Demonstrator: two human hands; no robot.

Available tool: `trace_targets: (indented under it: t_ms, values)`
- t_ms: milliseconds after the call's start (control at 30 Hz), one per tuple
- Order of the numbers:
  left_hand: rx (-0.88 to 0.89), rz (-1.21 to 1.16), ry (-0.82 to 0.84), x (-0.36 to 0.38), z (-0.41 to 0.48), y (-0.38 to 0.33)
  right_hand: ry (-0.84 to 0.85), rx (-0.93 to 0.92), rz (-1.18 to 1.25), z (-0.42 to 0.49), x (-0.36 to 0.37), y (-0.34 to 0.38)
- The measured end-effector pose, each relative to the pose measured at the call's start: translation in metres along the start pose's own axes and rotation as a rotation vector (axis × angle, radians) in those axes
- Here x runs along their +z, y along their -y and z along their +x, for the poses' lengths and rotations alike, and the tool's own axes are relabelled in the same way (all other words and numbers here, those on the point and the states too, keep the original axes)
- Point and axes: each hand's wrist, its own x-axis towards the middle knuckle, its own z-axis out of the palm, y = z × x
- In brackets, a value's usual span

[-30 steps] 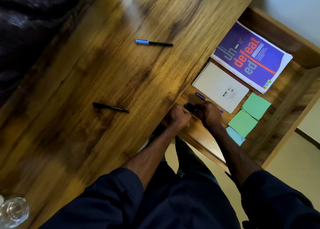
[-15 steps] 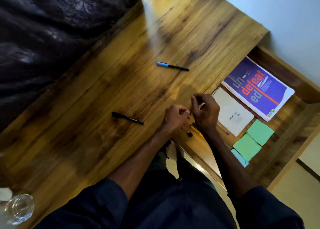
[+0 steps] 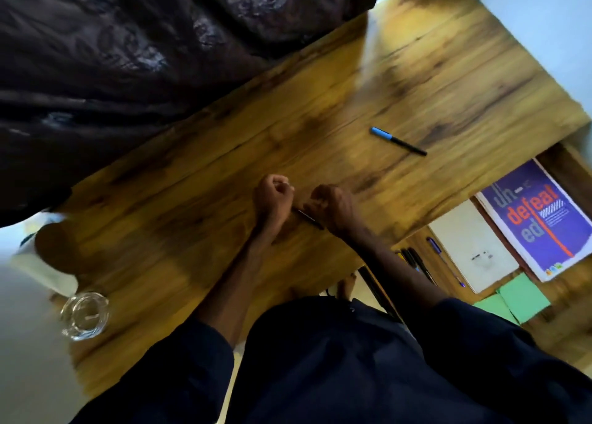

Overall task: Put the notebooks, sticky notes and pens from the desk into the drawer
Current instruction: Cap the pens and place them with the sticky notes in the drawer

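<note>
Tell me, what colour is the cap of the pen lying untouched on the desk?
Blue cap, on a black pen; the head view shows it.

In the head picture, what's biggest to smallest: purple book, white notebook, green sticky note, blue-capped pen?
1. Purple notebook with orange lettering
2. Plain white notebook
3. Green square sticky note
4. Blue-capped black pen
The pen looks longer but thinner than the note: unsure.

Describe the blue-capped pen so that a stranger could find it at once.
On the wooden desk, look at the side by the open drawer. The blue-capped pen lies alone there. Its bright blue cap sets it apart from the all-black pen nearer the person.
</note>
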Motion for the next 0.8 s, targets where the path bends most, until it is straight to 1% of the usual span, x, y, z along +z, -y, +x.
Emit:
trace_targets:
  t_ms: [67, 133, 233, 333, 433, 500, 567, 667, 800]
  values:
    - [-0.051, -0.042, -0.022, -0.006, 0.004, 0.011, 0.102, 0.003, -0.06, 0.0, 0.013, 0.005]
    - [-0.077, -0.065, -0.043, -0.009, 0.005, 0.016, 0.132, 0.005, -0.133, 0.002, 0.018, 0.009]
    - [-0.067, -0.076, -0.087, -0.009, -0.001, 0.012, 0.114, 0.032, -0.122, 0.008, 0.014, 0.011]
    - [-0.001, -0.103, -0.146, -0.004, -0.007, 0.004, 0.012, 0.12, 0.034, 0.014, 0.0, 0.006]
    - [-0.026, -0.197, -0.062, 0.006, -0.008, -0.008, -0.108, 0.178, 0.162, 0.017, -0.02, 0.003]
    - [-0.071, -0.253, 0.035, 0.014, -0.006, -0.018, -0.133, 0.17, 0.218, 0.015, -0.032, 0.002]
    - [-0.07, -0.3, 0.135, 0.022, -0.005, -0.031, -0.147, 0.139, 0.234, 0.01, -0.041, 0.0]
    - [-0.033, -0.376, 0.2, 0.032, -0.005, -0.049, -0.131, 0.111, 0.253, 0.004, -0.052, -0.009]
    - [-0.019, -0.352, 0.246, 0.042, -0.005, -0.065, -0.067, 0.099, 0.306, 0.0, -0.067, -0.026]
